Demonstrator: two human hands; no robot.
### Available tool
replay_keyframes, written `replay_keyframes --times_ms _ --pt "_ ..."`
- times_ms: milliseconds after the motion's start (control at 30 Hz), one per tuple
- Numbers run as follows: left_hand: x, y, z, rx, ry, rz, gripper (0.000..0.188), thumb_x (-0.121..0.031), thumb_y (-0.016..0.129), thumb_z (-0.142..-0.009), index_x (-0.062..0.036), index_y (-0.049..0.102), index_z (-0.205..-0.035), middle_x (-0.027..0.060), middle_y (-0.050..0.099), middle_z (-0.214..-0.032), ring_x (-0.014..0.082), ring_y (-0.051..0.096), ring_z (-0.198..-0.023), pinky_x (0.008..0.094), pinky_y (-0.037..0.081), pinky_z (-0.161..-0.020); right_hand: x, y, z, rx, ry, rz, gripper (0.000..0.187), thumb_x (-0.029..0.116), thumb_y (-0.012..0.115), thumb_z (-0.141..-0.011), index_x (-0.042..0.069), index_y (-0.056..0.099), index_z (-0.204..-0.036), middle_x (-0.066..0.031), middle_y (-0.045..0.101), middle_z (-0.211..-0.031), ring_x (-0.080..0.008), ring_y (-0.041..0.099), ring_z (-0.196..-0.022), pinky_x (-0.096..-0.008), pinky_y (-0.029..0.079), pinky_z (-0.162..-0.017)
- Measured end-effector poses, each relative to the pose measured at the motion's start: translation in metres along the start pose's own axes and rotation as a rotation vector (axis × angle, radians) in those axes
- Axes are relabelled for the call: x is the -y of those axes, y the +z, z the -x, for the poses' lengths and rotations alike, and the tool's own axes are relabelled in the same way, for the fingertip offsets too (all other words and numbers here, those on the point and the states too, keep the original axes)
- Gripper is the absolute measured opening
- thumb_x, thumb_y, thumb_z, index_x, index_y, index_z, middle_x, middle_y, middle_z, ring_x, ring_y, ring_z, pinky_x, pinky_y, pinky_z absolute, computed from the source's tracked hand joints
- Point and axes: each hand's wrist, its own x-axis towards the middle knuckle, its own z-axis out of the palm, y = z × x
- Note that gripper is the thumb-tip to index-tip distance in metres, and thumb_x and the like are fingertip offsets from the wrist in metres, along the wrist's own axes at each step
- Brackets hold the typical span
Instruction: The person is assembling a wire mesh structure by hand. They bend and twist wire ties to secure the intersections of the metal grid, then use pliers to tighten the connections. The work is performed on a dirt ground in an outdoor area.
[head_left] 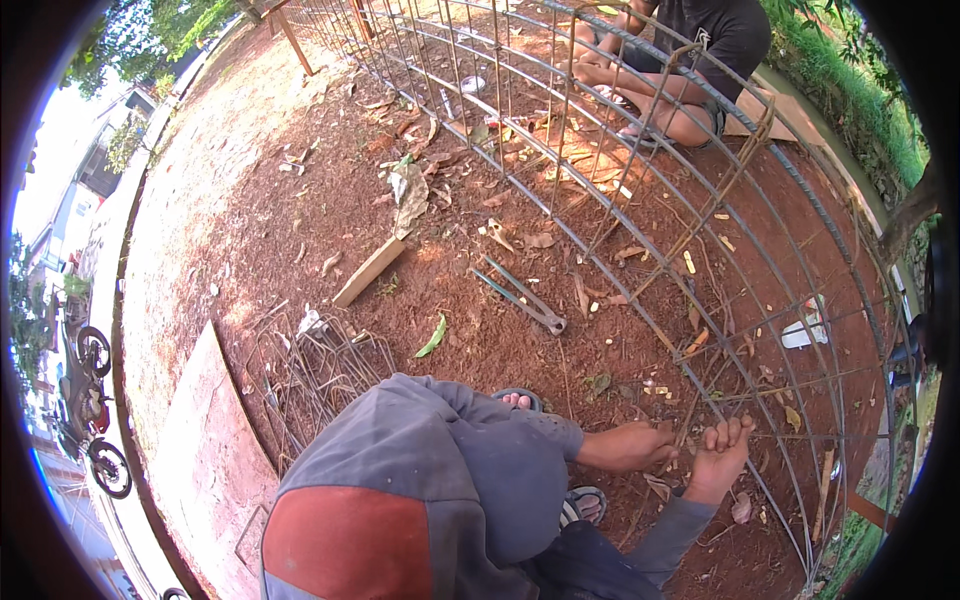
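Observation:
A long round rebar cage [640,190] of rusty steel bars lies on red earth. I squat at its near end in grey and red clothes. My left hand [632,446] is a closed fist around a thin rusty rod [690,405] where it meets the cage's lower bars. What else the fist holds is hidden. Just to its right, my right hand [722,452] has its fingers curled over a cage bar [790,435] from below.
Another person [690,70] sits by the cage at the far end. On the earth lie a long steel bending tool [520,295], a wooden offcut [369,271], a pile of bent stirrups [315,370] and a plywood board [205,450]. Motorbikes [85,400] stand at the left.

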Motion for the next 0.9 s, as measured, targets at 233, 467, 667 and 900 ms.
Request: replay_keyframes --times_ms 233,467,667,900 --pt "-0.014 -0.010 0.008 0.105 0.132 -0.329 0.044 -0.043 0.048 -0.102 0.0008 0.043 -0.102 0.0223 0.059 -0.072 0.0468 0.059 -0.065 0.0532 0.045 -0.055 0.012 0.009 -0.016 -0.049 -0.077 -0.098 0.019 0.019 0.040 -0.108 0.011 0.047 -0.092 0.0046 0.026 -0.066 -0.0055 0.019 -0.049 -0.0236 0.018 -0.039" --pt "0.008 -0.002 0.005 -0.027 0.208 -0.370 0.041 -0.041 0.049 -0.101 -0.0005 0.042 -0.098 0.0182 0.058 -0.071 0.0427 0.062 -0.066 0.0503 0.047 -0.053 0.013 0.031 -0.017 -0.137 -0.166 -0.030 0.028 0.018 0.040 -0.104 0.013 0.038 -0.077 0.0035 0.026 -0.065 -0.0066 0.018 -0.047 -0.0245 0.016 -0.038" --pt "0.001 -0.010 0.001 0.197 0.267 -0.420 0.037 -0.037 0.048 -0.102 -0.0008 0.044 -0.096 0.0184 0.056 -0.075 0.0404 0.063 -0.068 0.0490 0.048 -0.056 0.011 0.036 -0.010 -0.262 -0.139 0.020 0.033 0.024 0.040 -0.106 0.015 0.034 -0.074 0.0038 0.024 -0.062 -0.0070 0.015 -0.046 -0.0255 0.014 -0.038" --pt "0.005 0.022 -0.002 -0.028 0.243 0.183 0.036 -0.031 0.040 -0.107 0.0014 0.050 -0.096 0.0221 0.056 -0.074 0.0413 0.060 -0.071 0.0511 0.046 -0.068 0.021 0.065 -0.001 0.086 -0.215 -0.056 0.040 0.034 0.037 -0.110 0.016 0.032 -0.074 0.0041 0.019 -0.059 -0.0066 0.010 -0.045 -0.0260 0.010 -0.039"
